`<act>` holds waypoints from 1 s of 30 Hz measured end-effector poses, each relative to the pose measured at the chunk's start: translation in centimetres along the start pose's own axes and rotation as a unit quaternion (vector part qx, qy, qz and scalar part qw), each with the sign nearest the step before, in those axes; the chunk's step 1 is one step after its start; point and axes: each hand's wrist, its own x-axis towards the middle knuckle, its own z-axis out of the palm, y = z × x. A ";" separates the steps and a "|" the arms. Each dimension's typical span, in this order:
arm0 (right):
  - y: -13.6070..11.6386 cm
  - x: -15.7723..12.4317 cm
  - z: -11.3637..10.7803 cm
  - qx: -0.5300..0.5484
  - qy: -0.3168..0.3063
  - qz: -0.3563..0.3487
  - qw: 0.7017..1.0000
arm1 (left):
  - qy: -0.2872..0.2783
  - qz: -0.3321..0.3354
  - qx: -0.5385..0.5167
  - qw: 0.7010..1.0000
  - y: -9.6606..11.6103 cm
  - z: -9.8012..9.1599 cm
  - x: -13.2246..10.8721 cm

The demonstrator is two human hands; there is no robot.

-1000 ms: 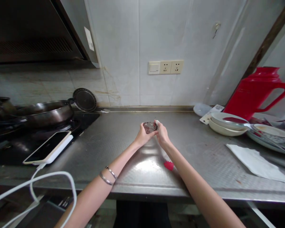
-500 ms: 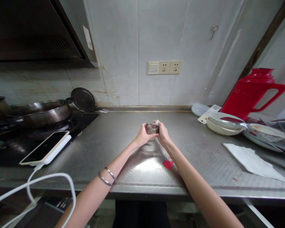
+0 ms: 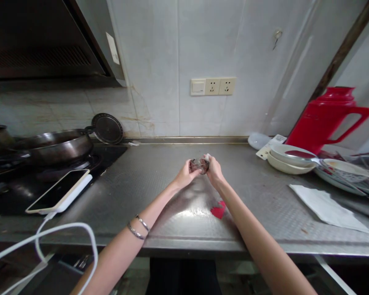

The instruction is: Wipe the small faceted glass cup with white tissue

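Observation:
A small clear glass container (image 3: 199, 165), brownish in tint and catching the light, is held above the metal counter. My left hand (image 3: 185, 176) grips it from the left, thumb across its front. On the other side, my right hand (image 3: 214, 169) is closed at its right edge. A scrap of white tissue (image 3: 207, 157) pokes out from the right fingertips, against the glass. The fingers behind the glass are hidden. Below my right forearm, a torn red scrap (image 3: 218, 209) lies on the counter.
At left are a stove with a steel pan (image 3: 60, 145) and a phone (image 3: 60, 190) on a white cable (image 3: 90, 237). At right stand a red thermos (image 3: 324, 123), stacked bowls (image 3: 290, 164) and a white napkin (image 3: 327, 207) on the counter (image 3: 135, 184).
The glass container has shifted slightly right and turned in my hands. My right hand and the tissue have moved a little to the right.

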 end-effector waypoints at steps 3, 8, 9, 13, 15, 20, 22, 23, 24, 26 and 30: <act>-0.6 -0.1 0.2 0.025 0.007 0.043 0.999 | 0.025 -0.008 -0.011 1.000 0.4 0.0 0.0; -0.8 -1.2 1.2 0.033 -0.012 0.080 0.996 | -0.031 -0.038 -0.008 0.999 0.6 -0.7 0.1; -0.8 -1.3 1.2 0.032 -0.012 0.081 0.996 | -0.040 -0.041 -0.004 0.998 0.4 -0.8 0.1; -0.5 -1.4 0.9 0.021 -0.013 0.059 0.998 | -0.018 0.005 0.032 0.999 -0.7 -0.9 0.2; -0.2 -1.3 0.9 0.016 -0.015 0.038 0.999 | 0.008 0.040 0.068 0.997 -1.2 -0.9 0.3; 0.8 -1.9 1.5 0.007 -0.039 0.007 0.999 | 0.135 0.082 0.126 0.979 -1.4 -1.0 0.6; 1.1 -2.1 1.8 0.006 -0.044 0.005 0.999 | 0.166 0.078 0.135 0.974 -1.2 -1.0 0.7; 1.1 -2.1 1.8 0.007 -0.043 0.004 0.999 | 0.168 0.073 0.137 0.974 -1.1 -1.0 0.7; 1.2 -2.0 1.8 0.010 -0.039 0.005 0.999 | 0.162 0.067 0.136 0.975 -1.0 -1.0 0.7; 1.0 -1.6 1.6 0.019 -0.029 0.008 0.999 | 0.131 0.050 0.120 0.983 -0.9 -1.0 0.5; 0.2 -0.6 1.1 0.039 -0.002 0.024 0.999 | 0.046 0.035 0.057 0.997 -0.3 -0.7 0.3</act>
